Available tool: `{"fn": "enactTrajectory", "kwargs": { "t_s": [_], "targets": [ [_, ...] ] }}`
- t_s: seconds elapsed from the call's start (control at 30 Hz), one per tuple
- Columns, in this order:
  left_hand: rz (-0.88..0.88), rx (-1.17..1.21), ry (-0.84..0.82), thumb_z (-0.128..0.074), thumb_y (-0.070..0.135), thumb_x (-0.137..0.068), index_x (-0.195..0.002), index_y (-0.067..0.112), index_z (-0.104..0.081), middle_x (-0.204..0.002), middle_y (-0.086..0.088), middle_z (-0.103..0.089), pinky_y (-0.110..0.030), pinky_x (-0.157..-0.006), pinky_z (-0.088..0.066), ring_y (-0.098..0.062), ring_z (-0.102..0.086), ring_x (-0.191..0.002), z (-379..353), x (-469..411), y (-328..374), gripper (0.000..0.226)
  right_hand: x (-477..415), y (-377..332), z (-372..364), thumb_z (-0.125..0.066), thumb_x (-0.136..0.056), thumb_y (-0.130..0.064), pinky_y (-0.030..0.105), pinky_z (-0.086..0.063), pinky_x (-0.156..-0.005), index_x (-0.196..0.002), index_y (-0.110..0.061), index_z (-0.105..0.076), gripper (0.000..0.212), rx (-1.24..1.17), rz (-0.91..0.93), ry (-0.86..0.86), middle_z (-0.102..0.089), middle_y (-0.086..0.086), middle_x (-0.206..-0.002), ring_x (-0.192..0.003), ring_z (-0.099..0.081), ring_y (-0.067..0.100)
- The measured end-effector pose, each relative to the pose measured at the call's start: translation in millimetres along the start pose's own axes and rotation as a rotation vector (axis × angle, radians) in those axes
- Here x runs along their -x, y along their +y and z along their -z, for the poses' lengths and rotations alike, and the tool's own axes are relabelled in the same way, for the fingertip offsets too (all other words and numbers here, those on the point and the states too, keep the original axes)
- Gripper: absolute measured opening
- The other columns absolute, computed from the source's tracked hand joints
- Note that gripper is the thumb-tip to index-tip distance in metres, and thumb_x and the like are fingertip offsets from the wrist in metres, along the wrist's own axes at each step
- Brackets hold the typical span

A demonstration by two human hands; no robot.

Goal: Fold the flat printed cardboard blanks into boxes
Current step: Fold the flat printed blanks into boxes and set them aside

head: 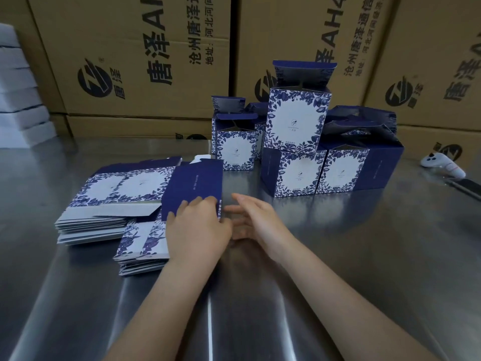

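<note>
My left hand (199, 227) grips the lower right corner of a flat navy blank (194, 187) and holds it tilted up off the stacks. Just to its right, my right hand (256, 217) is blurred, its fingers straight and relaxed, holding nothing. A large stack of flat blue-and-white floral blanks (112, 201) lies at the left, with a smaller stack (141, 246) in front of it. Several folded boxes (295, 121) with open top flaps stand at the back centre and right, one set on top of two others.
The work surface is a shiny steel table (338, 256). Big brown shipping cartons (145, 56) wall off the back. White flat boxes (18, 82) are piled at the far left. A white controller (442, 164) and a dark phone (466, 186) lie at the right edge.
</note>
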State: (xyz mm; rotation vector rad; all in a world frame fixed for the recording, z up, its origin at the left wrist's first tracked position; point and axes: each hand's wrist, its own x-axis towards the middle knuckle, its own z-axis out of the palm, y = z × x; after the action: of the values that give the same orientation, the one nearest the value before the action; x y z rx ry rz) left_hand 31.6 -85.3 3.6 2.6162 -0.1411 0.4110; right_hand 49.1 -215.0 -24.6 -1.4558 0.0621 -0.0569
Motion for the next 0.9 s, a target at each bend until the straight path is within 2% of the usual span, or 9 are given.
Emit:
{"fn": "enactTrajectory", "kwargs": {
  "t_s": [0.07,0.13,0.2,0.3,0.47,0.6,0.7,0.8,0.9],
  "targets": [
    [-0.03,-0.021,-0.011,-0.055,0.031,-0.087,-0.12,0.023,-0.06,-0.116,-0.003,-0.063,-0.041,-0.099,-0.042,-0.03,-0.051,-0.118,-4,4,7,0.034,-1,0,2,-0.047,-0.101,-0.035,0.028,-0.055,-0.057,-0.093,-0.023,-0.067,0.025,-0.074,-0.041,-0.058,-0.076,0.0,-0.089,-0.067,-0.067,0.015],
    [-0.058,-0.054,-0.029,-0.052,0.03,-0.087,-0.117,0.022,-0.057,-0.116,-0.002,-0.063,-0.044,-0.099,-0.042,-0.029,-0.051,-0.118,-8,8,12,0.031,-2,-1,5,-0.044,-0.102,-0.036,0.025,-0.055,-0.06,-0.093,-0.024,-0.072,0.031,-0.141,-0.077,-0.093,-0.076,0.003,-0.093,-0.07,-0.069,0.014],
    [-0.072,-0.072,-0.054,-0.049,0.029,-0.088,-0.118,0.021,-0.054,-0.121,-0.001,-0.061,-0.046,-0.101,-0.041,-0.03,-0.048,-0.122,-11,12,17,0.031,-5,1,6,-0.044,-0.102,-0.032,0.027,-0.055,-0.068,-0.107,-0.021,-0.071,0.03,-0.183,-0.079,-0.101,-0.072,0.011,-0.109,-0.081,-0.069,0.018],
    [-0.073,-0.043,-0.053,-0.048,0.029,-0.089,-0.118,0.02,-0.052,-0.122,-0.001,-0.059,-0.045,-0.102,-0.039,-0.029,-0.047,-0.122,-13,17,22,0.031,-8,2,7,-0.048,-0.099,-0.013,0.031,-0.053,-0.079,-0.128,-0.009,-0.06,0.031,-0.24,-0.056,-0.073,-0.062,0.021,-0.126,-0.096,-0.063,0.024],
    [-0.07,0.147,-0.028,-0.051,0.032,-0.088,-0.103,0.022,-0.05,-0.108,0.003,-0.06,-0.046,-0.097,-0.042,-0.024,-0.053,-0.109,-11,20,27,0.018,-8,3,10,-0.054,-0.088,0.007,0.024,-0.055,-0.065,-0.116,-0.006,-0.066,0.033,-0.219,-0.006,-0.098,-0.072,0.013,-0.103,-0.082,-0.07,0.019],
    [-0.029,0.399,0.015,-0.058,0.031,-0.086,-0.093,0.03,-0.051,-0.094,0.01,-0.059,-0.033,-0.073,-0.039,-0.018,-0.054,-0.089,-6,16,25,0.01,-7,0,15,-0.048,-0.091,0.009,0.021,-0.054,-0.054,-0.093,-0.013,-0.073,0.033,-0.241,-0.023,-0.026,-0.075,0.005,-0.081,-0.067,-0.071,0.015],
    [0.032,0.577,0.111,-0.059,0.024,-0.086,-0.095,0.031,-0.057,-0.099,0.013,-0.063,-0.031,-0.076,-0.042,-0.014,-0.056,-0.092,0,8,20,0.012,-8,-3,20,-0.045,-0.091,0.009,0.025,-0.054,-0.057,-0.111,-0.009,-0.069,0.036,-0.246,-0.028,0.0,-0.074,0.011,-0.096,-0.07,-0.069,0.02],
    [0.095,0.718,0.251,-0.057,0.017,-0.085,-0.093,0.029,-0.063,-0.095,0.016,-0.065,-0.032,-0.08,-0.046,-0.012,-0.06,-0.091,8,-2,11,0.015,-8,-7,25,-0.044,-0.09,0.009,0.025,-0.054,-0.056,-0.118,-0.006,-0.066,0.039,-0.255,-0.05,0.058,-0.073,0.011,-0.097,-0.065,-0.067,0.018],
    [0.128,0.762,0.381,-0.055,0.014,-0.085,-0.092,0.029,-0.063,-0.096,0.014,-0.065,-0.019,-0.072,-0.041,0.01,-0.056,-0.08,14,-10,-3,0.018,-8,-11,34,-0.042,-0.09,0.009,0.025,-0.054,-0.054,-0.118,-0.007,-0.067,0.041,-0.263,-0.09,0.109,-0.073,0.011,-0.098,-0.062,-0.064,0.017]
  ]
}}
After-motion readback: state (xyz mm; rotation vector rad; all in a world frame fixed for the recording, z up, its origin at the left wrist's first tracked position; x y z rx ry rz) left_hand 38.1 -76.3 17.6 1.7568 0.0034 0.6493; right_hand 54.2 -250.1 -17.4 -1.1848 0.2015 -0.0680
